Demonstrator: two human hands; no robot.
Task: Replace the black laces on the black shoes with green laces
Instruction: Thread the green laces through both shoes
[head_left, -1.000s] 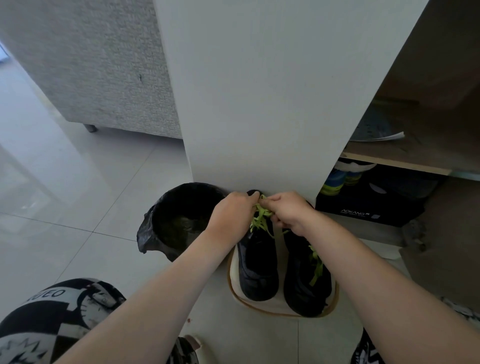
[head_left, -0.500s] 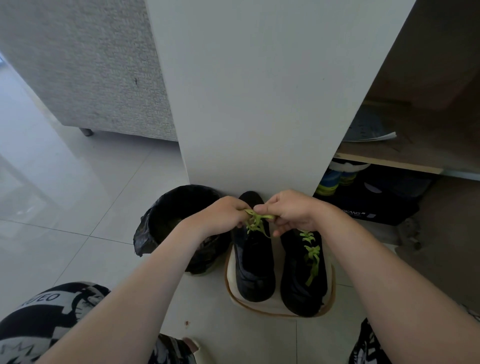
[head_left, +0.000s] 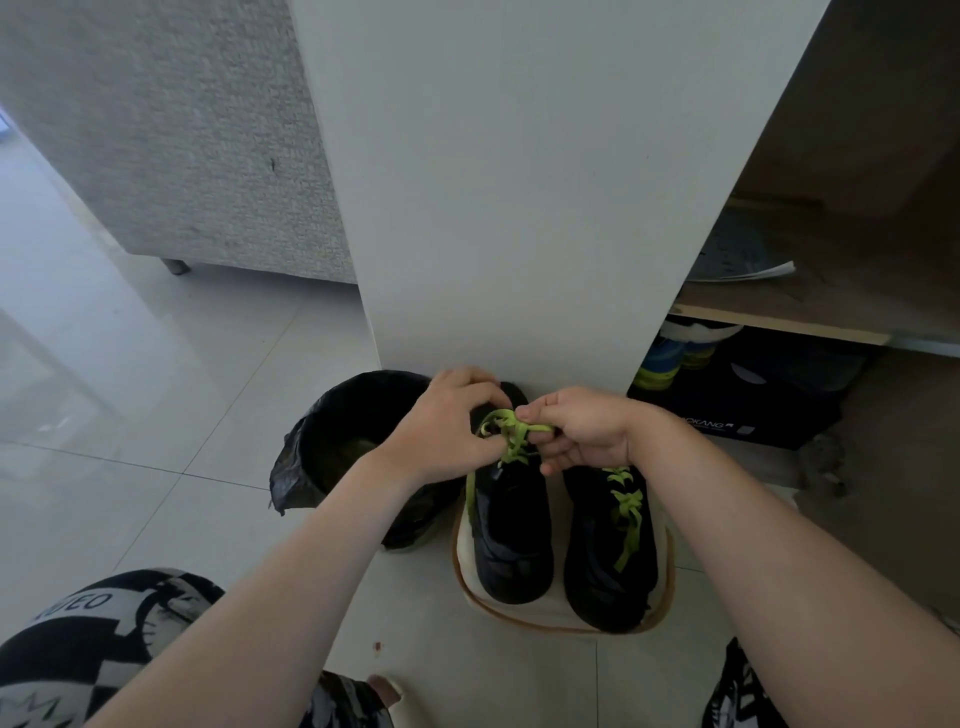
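Green lace (head_left: 511, 434): bunched over the far, collar end of the black shoe (head_left: 511, 540) beside the bin, one strand trailing down that shoe's left flank.
Left hand (head_left: 447, 426): pinches the lace from the left.
Right hand (head_left: 587, 428): pinches it from the right. The fingertips nearly meet over the bunch, and neither hand is nearer.
Shoe's long axis: runs away from the person, toe apparently nearest. A tightening pull would go sideways, across that axis.
Second black shoe (head_left: 605, 587): just right, already green-laced.
Pale brown-rimmed mat (head_left: 561, 621): under both shoes, against a white panel (head_left: 519, 182).
Black-lined bin (head_left: 322, 441): left of the shoes.
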